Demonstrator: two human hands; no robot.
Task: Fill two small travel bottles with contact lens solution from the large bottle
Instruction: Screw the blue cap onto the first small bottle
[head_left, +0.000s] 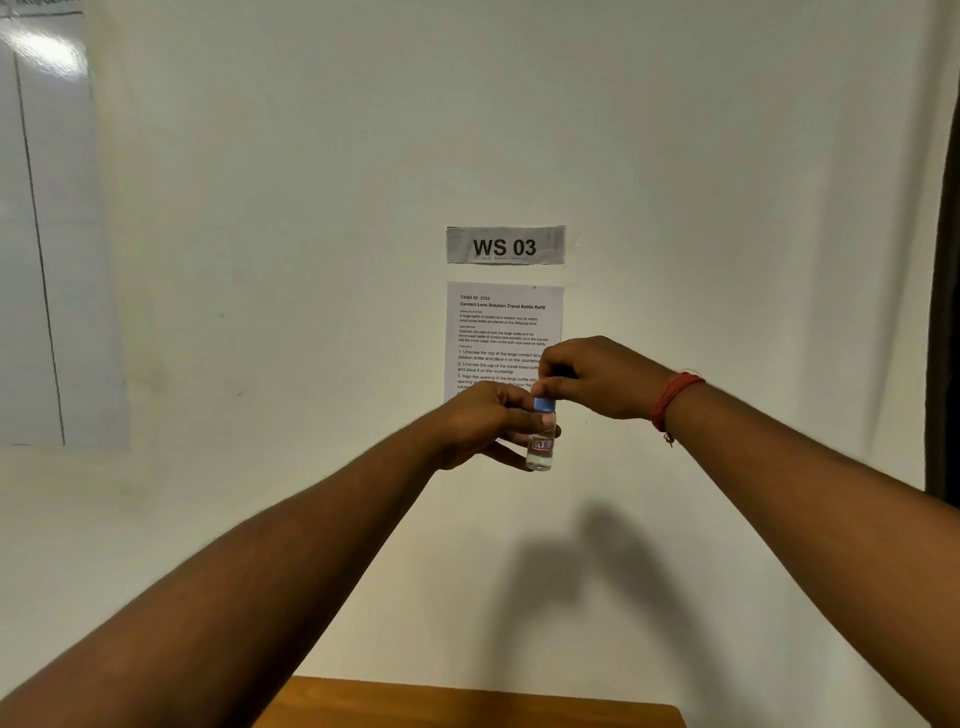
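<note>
1. Only a strip of the table (467, 704) is seen, at the bottom edge of the view, directly below the printed task sheet (504, 338) taped to the wall.
2. Its top is shown as an orange-brown, wood-coloured surface with a straight far edge set against the white wall.
3. Its right-hand corner is seen below and slightly to the right of the task sheet; its left end is covered by a forearm.
4. Nothing lying on the visible strip can be made out.
5. The rest of the table is cut off by the frame.
</note>
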